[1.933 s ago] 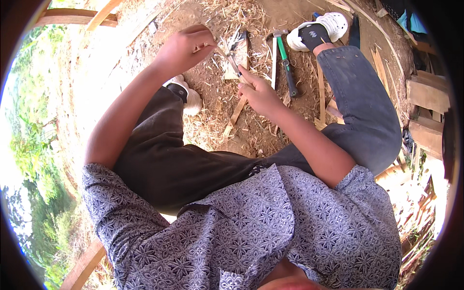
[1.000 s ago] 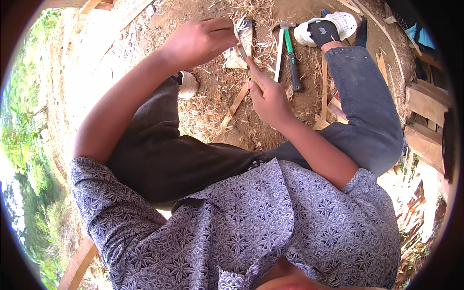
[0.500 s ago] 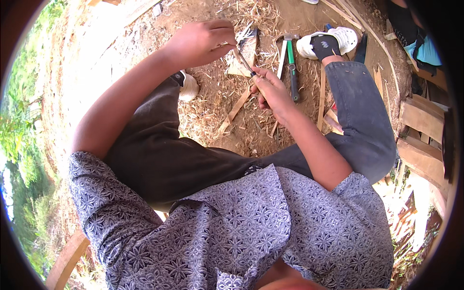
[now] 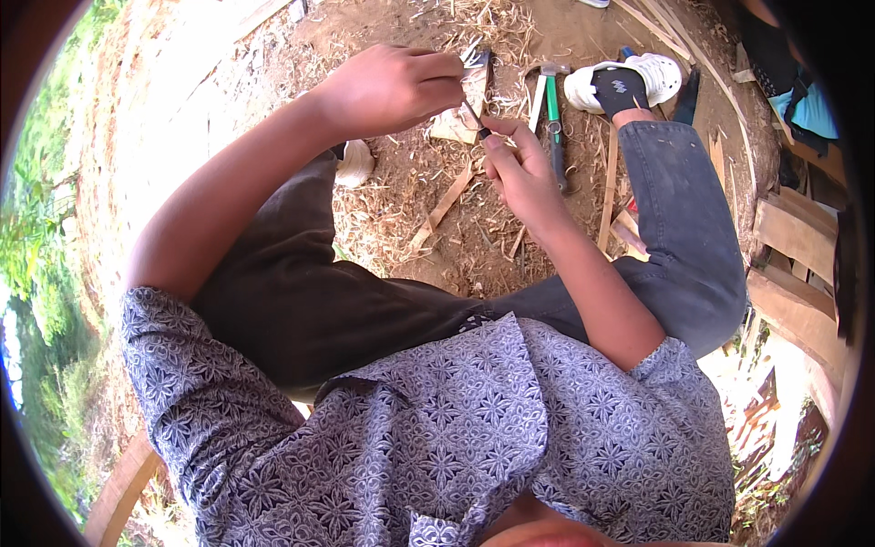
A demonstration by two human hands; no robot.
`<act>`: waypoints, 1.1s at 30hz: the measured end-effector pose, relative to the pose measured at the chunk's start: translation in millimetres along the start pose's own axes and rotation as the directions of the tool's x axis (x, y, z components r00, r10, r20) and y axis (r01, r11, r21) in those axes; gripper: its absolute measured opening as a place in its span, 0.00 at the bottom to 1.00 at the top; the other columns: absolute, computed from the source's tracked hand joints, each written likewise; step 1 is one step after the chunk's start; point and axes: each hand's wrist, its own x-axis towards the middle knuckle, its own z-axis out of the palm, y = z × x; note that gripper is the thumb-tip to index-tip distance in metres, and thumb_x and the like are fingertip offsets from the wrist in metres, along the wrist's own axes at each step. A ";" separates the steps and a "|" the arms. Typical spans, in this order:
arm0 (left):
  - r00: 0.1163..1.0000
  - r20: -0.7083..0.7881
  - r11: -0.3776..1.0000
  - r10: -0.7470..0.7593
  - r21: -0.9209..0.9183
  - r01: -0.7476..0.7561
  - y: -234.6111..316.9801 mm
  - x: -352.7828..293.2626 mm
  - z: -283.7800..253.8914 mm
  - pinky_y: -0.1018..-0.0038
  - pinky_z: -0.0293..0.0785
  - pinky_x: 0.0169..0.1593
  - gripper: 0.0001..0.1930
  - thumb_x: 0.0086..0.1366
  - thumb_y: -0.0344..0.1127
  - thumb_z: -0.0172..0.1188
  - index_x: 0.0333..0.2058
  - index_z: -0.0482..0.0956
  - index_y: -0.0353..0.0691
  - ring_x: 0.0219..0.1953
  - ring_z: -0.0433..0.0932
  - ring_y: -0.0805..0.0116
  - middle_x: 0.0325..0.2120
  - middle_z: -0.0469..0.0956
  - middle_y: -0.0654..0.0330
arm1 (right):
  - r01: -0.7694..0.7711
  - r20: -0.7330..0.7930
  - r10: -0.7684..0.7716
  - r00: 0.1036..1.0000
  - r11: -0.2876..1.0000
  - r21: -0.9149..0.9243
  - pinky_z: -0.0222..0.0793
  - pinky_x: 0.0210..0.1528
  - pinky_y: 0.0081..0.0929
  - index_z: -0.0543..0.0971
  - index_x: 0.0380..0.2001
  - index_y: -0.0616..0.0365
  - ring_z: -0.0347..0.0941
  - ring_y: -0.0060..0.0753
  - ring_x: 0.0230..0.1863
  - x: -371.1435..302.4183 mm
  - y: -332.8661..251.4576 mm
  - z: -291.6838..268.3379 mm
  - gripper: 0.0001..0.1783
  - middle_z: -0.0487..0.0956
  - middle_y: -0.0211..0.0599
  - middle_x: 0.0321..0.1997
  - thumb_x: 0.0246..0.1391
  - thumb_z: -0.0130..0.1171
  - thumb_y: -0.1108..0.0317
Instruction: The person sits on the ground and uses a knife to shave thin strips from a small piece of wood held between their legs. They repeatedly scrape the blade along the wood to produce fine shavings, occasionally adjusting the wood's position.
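Observation:
Above the shavings-strewn ground, my right hand grips a slim hand tool with a thin metal shaft and a dark collar; my fingers hide the handle and I cannot tell its exact kind. The shaft points up and left, towards my left hand. My left hand is closed, its fingers bent together at the far end of the shaft. Whatever they pinch there is hidden. Just beyond both hands lies a pale flat piece of wood on the ground.
A hammer with a green and black handle lies right of my hands, beside a narrow wood strip. Another wood strip lies among shavings between my legs. My shoe stands at the far right. Stacked timber lies along the right edge.
My left hand has shifted slightly right and nearer. My right hand has moved a little to the right, its grip now higher around the tool's collar.

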 end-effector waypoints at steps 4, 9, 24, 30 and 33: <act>0.999 -0.022 0.998 -0.030 -0.063 0.028 -1.3 3.8 3.3 0.64 0.82 0.33 0.06 0.60 0.33 0.65 0.36 0.79 0.44 0.33 0.83 0.62 0.36 0.76 0.63 | -0.136 -0.014 0.135 0.991 0.985 -0.108 0.66 0.27 0.20 0.71 0.60 0.55 0.69 0.15 0.26 3.7 6.0 -7.1 0.18 0.77 0.28 0.32 0.74 0.48 0.60; 0.929 0.069 0.856 -0.362 -0.371 0.361 6.8 7.0 2.9 0.68 0.82 0.34 0.05 0.64 0.34 0.66 0.38 0.82 0.45 0.30 0.84 0.64 0.35 0.82 0.63 | -0.156 -0.007 0.156 0.988 0.988 -0.013 0.69 0.27 0.19 0.69 0.61 0.58 0.71 0.16 0.24 9.7 14.6 -12.1 0.21 0.78 0.29 0.36 0.73 0.50 0.57; 0.994 0.101 0.956 -0.052 -0.284 0.079 32.6 28.0 4.7 0.67 0.85 0.37 0.07 0.56 0.28 0.70 0.33 0.83 0.43 0.35 0.84 0.62 0.34 0.83 0.62 | -0.061 -0.024 0.065 0.998 0.989 0.132 0.70 0.25 0.19 0.81 0.42 0.65 0.78 0.19 0.24 25.4 15.9 -17.4 0.20 0.80 0.29 0.29 0.64 0.66 0.56; 0.994 0.100 0.948 -0.047 -0.310 0.076 33.8 23.6 7.4 0.68 0.85 0.35 0.08 0.53 0.27 0.71 0.33 0.83 0.43 0.35 0.84 0.63 0.35 0.82 0.63 | -0.054 -0.019 0.055 0.998 0.997 0.056 0.71 0.25 0.21 0.81 0.39 0.65 0.76 0.20 0.22 27.8 13.4 -15.1 0.16 0.79 0.29 0.26 0.65 0.61 0.59; 0.992 0.099 0.945 -0.073 -0.311 0.101 34.4 25.7 5.0 0.67 0.85 0.35 0.08 0.53 0.26 0.70 0.33 0.83 0.44 0.35 0.84 0.63 0.36 0.82 0.63 | -0.034 -0.015 0.034 0.999 0.999 0.017 0.72 0.26 0.23 0.80 0.37 0.64 0.75 0.21 0.22 27.8 11.3 -12.9 0.17 0.78 0.30 0.25 0.66 0.57 0.58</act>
